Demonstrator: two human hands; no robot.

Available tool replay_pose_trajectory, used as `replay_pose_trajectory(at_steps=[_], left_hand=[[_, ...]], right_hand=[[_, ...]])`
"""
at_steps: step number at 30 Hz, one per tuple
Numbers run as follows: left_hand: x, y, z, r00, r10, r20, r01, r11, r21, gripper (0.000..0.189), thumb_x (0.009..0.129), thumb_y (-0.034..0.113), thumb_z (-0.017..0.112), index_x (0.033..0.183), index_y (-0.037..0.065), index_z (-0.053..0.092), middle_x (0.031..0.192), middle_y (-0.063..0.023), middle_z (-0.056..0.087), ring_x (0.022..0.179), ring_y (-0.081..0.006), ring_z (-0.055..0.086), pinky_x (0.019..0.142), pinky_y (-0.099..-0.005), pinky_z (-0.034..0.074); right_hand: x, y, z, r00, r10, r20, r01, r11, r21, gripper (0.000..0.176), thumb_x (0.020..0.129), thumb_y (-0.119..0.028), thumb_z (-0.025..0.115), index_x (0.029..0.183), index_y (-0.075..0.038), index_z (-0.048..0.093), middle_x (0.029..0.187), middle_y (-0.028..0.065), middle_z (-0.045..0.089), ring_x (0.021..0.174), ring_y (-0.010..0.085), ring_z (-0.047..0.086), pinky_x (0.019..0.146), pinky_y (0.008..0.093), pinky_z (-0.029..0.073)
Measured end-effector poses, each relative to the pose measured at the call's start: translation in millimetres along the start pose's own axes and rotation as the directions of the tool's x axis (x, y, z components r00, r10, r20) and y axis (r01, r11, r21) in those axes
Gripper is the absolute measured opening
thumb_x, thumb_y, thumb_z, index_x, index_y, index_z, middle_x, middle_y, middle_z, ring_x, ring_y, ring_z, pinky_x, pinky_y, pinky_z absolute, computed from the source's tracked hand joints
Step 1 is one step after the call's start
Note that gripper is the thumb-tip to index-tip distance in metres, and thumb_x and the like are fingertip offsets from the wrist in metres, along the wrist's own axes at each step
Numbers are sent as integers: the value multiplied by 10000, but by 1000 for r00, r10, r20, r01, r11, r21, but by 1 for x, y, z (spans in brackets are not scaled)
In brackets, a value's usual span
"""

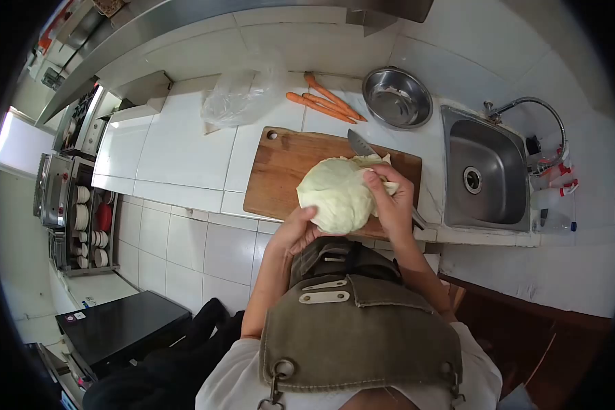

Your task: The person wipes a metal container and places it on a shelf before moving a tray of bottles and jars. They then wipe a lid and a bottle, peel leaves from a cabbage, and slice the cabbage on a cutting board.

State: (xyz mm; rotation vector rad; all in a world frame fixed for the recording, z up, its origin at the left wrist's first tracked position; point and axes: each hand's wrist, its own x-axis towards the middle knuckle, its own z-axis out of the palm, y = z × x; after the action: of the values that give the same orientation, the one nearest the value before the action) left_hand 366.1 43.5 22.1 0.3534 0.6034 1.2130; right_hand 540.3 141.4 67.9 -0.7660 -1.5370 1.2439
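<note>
A pale green cabbage (335,195) is held up over the front edge of a wooden cutting board (270,174). My left hand (298,231) cups it from below on the left, thumb against its side. At the upper right of the cabbage, the fingers of my right hand (391,198) are closed on a cabbage leaf (388,186). Behind the cabbage lies a knife (359,143) on the board, its blade tip pointing away from me; the middle of the knife is hidden by the leaves and my right hand.
Several carrots (324,104) lie behind the board, beside a steel bowl (398,99). A clear plastic bag (246,96) rests at the back left. To the right is a steel sink (486,174) with a curved faucet (540,102) and bottles (557,198). Dishes fill a rack (82,219) far left.
</note>
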Motion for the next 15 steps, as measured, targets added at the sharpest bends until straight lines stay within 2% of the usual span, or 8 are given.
replay_pose_trajectory(at_steps=[1,3,6,9,11,12,14,15], left_hand=[[-2,-1,-1,1000,-2,-2,2,1000,-2,885,812,404,716,1425,-22,240,1329,-181,475,1162,-287,560,926,-419,530],[-6,0,2,986,12,-163,22,978,205,999,704,488,787,1397,-32,290,1324,-171,491,1145,-270,574,922,-407,539],[-6,-3,-1,991,6,-131,12,990,138,947,734,454,776,1385,-41,300,1313,-154,503,1149,-228,573,955,-345,517],[-8,-4,5,986,75,-150,-44,979,201,891,769,437,752,1383,-34,309,1291,-145,515,1145,-220,572,953,-337,510],[-12,5,15,987,55,-151,-17,971,240,884,783,439,740,1388,-32,300,1295,-142,508,1147,-218,567,950,-335,509],[-14,8,17,988,33,-151,10,960,278,877,797,440,727,1394,-31,290,1300,-140,500,1149,-216,563,947,-334,507],[-17,10,15,987,17,-162,37,946,322,867,810,433,715,1403,-25,279,1304,-136,492,1155,-214,552,943,-335,499],[-18,10,14,986,2,-169,61,928,367,857,822,426,703,1412,-20,269,1308,-132,484,1161,-213,541,939,-337,492]], right_hand=[[-2,-1,-2,997,69,-42,-70,997,-32,142,892,-104,655,953,24,661,874,47,664,805,95,596,729,231,470],[-4,-2,-3,997,58,-53,-60,997,-41,154,899,-112,653,941,36,643,803,21,652,750,78,588,696,223,463],[-5,-2,-2,990,127,-63,-124,991,58,156,899,-122,656,939,27,632,828,16,652,765,67,582,712,218,459],[-2,-10,-1,990,134,-44,-130,989,73,151,886,-122,667,934,15,625,855,36,645,793,80,581,728,222,456],[4,-24,-5,972,-95,214,125,984,-130,161,847,-108,694,962,-6,647,868,60,630,820,125,590,745,242,465],[7,-33,-4,972,-92,217,122,984,-129,161,847,-108,694,962,-6,647,868,60,630,820,125,590,745,242,465],[12,-47,-3,880,-207,428,347,895,-280,193,791,-80,724,962,-11,666,860,73,623,822,170,605,758,278,472],[12,-46,-3,879,-206,429,347,895,-280,193,791,-80,724,962,-11,666,860,73,623,822,170,605,758,278,472]])
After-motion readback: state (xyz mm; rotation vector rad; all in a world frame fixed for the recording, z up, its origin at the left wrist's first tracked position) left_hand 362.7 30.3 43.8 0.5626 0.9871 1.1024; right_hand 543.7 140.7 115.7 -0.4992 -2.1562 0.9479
